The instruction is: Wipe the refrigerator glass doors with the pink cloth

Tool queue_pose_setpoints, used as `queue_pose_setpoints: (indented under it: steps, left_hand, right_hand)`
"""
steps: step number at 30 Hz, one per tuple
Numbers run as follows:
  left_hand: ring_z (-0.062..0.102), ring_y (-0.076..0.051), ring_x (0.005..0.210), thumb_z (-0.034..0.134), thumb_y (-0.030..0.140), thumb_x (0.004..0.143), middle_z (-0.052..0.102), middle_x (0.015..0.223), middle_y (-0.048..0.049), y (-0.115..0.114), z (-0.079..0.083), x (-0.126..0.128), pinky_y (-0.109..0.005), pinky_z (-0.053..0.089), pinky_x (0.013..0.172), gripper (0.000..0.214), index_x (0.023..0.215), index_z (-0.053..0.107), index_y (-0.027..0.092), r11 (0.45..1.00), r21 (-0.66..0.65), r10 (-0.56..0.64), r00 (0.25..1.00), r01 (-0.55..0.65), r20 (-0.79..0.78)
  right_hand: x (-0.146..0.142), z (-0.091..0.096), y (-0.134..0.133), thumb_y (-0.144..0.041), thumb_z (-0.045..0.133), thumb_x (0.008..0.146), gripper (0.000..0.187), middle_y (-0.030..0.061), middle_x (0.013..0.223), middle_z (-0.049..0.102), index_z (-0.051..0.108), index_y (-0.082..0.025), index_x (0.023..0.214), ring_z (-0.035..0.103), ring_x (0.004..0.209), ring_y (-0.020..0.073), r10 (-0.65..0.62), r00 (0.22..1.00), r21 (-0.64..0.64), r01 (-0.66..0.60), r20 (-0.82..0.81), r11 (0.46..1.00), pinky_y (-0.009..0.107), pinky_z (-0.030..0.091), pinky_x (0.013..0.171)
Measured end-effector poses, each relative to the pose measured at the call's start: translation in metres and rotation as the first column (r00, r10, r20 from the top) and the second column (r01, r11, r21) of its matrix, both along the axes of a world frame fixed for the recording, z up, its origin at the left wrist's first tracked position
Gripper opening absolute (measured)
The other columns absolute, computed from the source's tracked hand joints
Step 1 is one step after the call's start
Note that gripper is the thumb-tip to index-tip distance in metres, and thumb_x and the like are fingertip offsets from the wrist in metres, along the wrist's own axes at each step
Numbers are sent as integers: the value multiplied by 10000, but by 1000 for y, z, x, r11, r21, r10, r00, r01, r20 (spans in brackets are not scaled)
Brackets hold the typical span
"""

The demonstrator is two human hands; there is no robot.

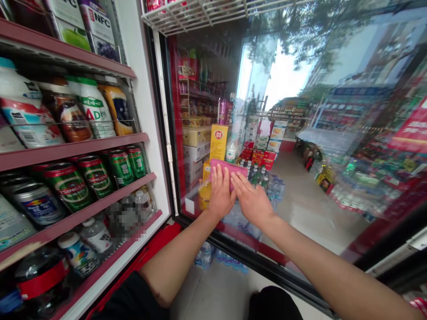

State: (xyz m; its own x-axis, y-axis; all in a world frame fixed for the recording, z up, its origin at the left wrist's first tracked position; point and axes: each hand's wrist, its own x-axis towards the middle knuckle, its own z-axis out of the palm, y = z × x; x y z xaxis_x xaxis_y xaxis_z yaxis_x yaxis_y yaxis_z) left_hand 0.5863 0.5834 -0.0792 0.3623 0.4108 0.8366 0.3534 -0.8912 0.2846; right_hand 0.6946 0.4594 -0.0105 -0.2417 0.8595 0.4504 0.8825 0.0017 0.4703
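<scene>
Both of my hands press a pink cloth (230, 168) flat against the inner glass of an open fridge door (300, 133). My left hand (220, 193) lies over the cloth's left part with fingers stretched upward. My right hand (251, 200) covers the cloth's lower right, fingers flat and pointing up-left. The two hands sit side by side, almost touching. Most of the cloth is hidden under my fingers; only its top edge shows.
The fridge's shelves (76, 149) at left hold bottles and green cans (96, 175). A white wire rack (207, 13) hangs above. Through the glass I see stacked boxes (196, 138), water bottles and shop floor. The door's dark lower frame (253, 262) runs below my arms.
</scene>
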Motion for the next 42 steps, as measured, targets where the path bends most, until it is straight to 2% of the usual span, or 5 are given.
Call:
queue_pose_setpoints:
  steps: [4,8,23,34,42]
  left_hand:
    - [-108,-376,1709,489,329,1065,-9,1846,-219,-33,7,22,-734,187,1349,896,1766,-51,194,997,3,-76,997,76,-10]
    - [-92,-366,1712,484,295,1063,8,1849,-206,-41,7,32,-724,188,1357,881,1769,-34,192,998,20,-68,998,68,-2]
    - [-112,-403,1704,549,285,1038,-81,1835,-242,46,6,-35,-744,125,1330,957,1765,-71,227,1000,22,-6,1000,5,29]
    - [-146,-393,1698,537,270,1046,-118,1834,-207,7,7,8,-750,98,1334,914,1772,-17,227,999,22,47,998,-48,46]
    - [-141,-412,1699,572,280,1047,-123,1839,-186,-35,11,55,-786,122,1326,941,1771,-29,300,997,64,33,998,-37,57]
  right_hand:
    - [16,-1,-37,-123,478,979,670,145,1789,305,460,-75,1647,369,1649,326,-87,996,49,87,-7,995,469,640,851]
    - [19,-3,-48,-129,481,978,670,154,1788,300,465,-72,1645,365,1651,336,-118,993,34,119,-30,992,475,636,888]
    - [-43,5,44,-120,378,1044,621,146,1803,307,419,-88,1663,300,1675,296,57,977,16,-55,-203,998,515,635,1014]
    - [-4,0,2,-99,383,1030,652,132,1808,296,358,-39,1678,310,1669,271,69,980,50,-60,-186,997,521,636,991]
    - [37,-2,-49,-67,437,975,713,106,1817,282,388,-117,1685,306,1677,281,10,981,59,1,-194,998,483,612,1020]
